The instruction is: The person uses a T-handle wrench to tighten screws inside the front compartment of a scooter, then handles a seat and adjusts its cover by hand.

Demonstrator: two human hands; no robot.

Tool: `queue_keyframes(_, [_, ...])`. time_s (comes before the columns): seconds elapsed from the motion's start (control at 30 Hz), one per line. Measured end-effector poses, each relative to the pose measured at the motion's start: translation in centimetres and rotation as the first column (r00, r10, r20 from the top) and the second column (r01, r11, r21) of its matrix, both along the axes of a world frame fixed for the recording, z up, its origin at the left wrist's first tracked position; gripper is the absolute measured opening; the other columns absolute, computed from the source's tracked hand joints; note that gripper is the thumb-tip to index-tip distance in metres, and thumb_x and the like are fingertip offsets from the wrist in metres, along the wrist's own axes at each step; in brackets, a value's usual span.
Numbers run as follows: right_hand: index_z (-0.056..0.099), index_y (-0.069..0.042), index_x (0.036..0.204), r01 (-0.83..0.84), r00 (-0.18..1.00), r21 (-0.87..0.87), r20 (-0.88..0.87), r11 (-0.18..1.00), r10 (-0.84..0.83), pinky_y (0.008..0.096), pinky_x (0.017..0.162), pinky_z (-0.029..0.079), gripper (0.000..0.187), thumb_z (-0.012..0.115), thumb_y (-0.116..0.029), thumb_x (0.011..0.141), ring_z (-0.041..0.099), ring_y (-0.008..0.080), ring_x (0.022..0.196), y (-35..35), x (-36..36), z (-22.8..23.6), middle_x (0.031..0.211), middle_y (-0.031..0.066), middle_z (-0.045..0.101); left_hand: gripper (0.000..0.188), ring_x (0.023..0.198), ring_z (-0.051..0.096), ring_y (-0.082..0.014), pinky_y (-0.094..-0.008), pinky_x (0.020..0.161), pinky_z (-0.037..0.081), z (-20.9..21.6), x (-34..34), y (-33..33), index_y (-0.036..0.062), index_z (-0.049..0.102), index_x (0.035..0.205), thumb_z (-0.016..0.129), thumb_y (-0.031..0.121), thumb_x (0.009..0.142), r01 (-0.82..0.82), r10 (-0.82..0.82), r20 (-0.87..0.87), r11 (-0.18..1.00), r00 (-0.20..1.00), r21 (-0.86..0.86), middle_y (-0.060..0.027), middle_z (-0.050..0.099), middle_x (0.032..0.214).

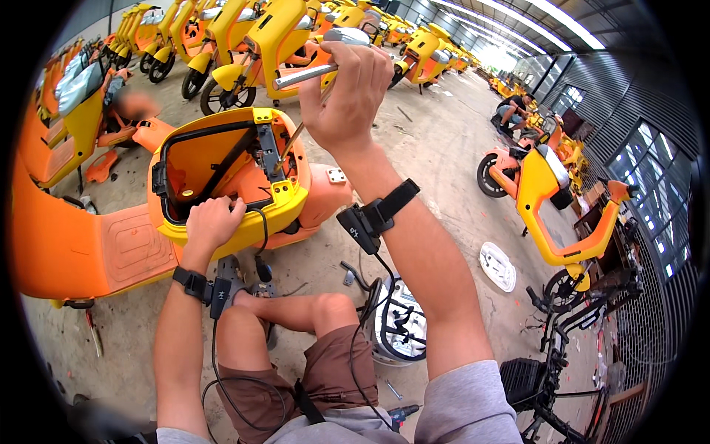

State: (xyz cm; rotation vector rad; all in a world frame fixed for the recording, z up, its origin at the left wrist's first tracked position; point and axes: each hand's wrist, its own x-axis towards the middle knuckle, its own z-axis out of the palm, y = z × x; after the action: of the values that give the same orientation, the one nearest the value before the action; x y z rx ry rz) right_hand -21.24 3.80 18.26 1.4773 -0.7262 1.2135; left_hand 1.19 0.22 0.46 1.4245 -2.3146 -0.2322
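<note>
In front of me stands a yellow and orange electric scooter (237,238) with its seat compartment (222,133) uncovered. My right hand (349,96) is raised above the compartment's right side, closed round the bar of a T-handle wrench (307,75). The wrench's thin shaft slants down to a black metal bracket (266,144) at the compartment's edge; its very tip is hard to make out. My left hand (211,226) is closed over the compartment's near rim. Just right of that hand, a black cable (264,240) with a plug hangs down the outside.
A white oval part (498,267) and a white shell with black fittings (399,325) lie on the floor to the right. A power drill (403,414) is beside me. Rows of scooters (274,44) stand behind; a person (514,111) crouches at the far right. Another scooter (543,192) stands nearer.
</note>
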Motion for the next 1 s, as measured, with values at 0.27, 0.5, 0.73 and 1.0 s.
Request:
queue_keyframes(0.27, [0.055, -0.007, 0.118, 0.004, 1.000, -0.029, 0.029, 1.000, -0.003, 0.0504, 0.104, 0.034, 0.040, 0.062, -0.012, 0.078, 0.054, 0.0310, 0.102, -0.72, 0.10, -0.16, 0.104, 0.0113, 0.057, 0.049, 0.083, 0.070, -0.0390, -0.0487, 0.077, 0.052, 0.21, -0.10, -0.08, 0.0067, 0.077, 0.091, 0.047, 0.044, 0.097, -0.005, 0.005, 0.033, 1.000, 0.999, 0.016, -0.0215, 0.072, 0.084])
queue_keyframes(0.5, [0.055, -0.007, 0.117, 0.008, 0.999, -0.032, 0.043, 0.999, -0.006, 0.0505, 0.105, 0.034, 0.040, 0.061, -0.011, 0.078, 0.053, 0.0309, 0.103, -0.91, 0.08, -0.23, 0.105, 0.0109, 0.057, 0.052, 0.080, 0.069, -0.0420, -0.0515, 0.076, 0.052, -0.05, -0.06, -0.11, 0.0045, 0.075, 0.082, 0.045, 0.044, 0.098, -0.007, 0.007, -0.003, 1.000, 1.000, -0.005, -0.0226, 0.071, 0.082])
queue_keyframes(0.73, [0.055, -0.006, 0.117, -0.001, 0.999, -0.033, 0.050, 0.999, 0.002, 0.0509, 0.105, 0.034, 0.041, 0.061, -0.009, 0.076, 0.052, 0.0319, 0.103, -0.73, -0.27, -0.22, 0.106, 0.0113, 0.057, 0.051, 0.081, 0.069, -0.0418, -0.0517, 0.077, 0.052, 0.14, -0.22, 0.04, 0.0046, 0.075, 0.082, 0.045, 0.043, 0.098, -0.008, 0.008, 0.000, 1.000, 1.000, -0.010, -0.0225, 0.072, 0.082])
queue_keyframes(1.0, [0.054, -0.005, 0.121, -0.005, 0.999, -0.012, 0.043, 1.000, 0.005, 0.0505, 0.104, 0.035, 0.045, 0.062, -0.010, 0.077, 0.052, 0.0326, 0.102, 0.05, -0.12, -0.46, 0.105, 0.0118, 0.055, 0.051, 0.081, 0.069, -0.0413, -0.0513, 0.076, 0.053, -0.23, 0.08, -0.23, 0.0046, 0.076, 0.082, 0.045, 0.043, 0.098, -0.012, 0.013, 0.011, 1.000, 1.000, -0.028, -0.0226, 0.071, 0.083])
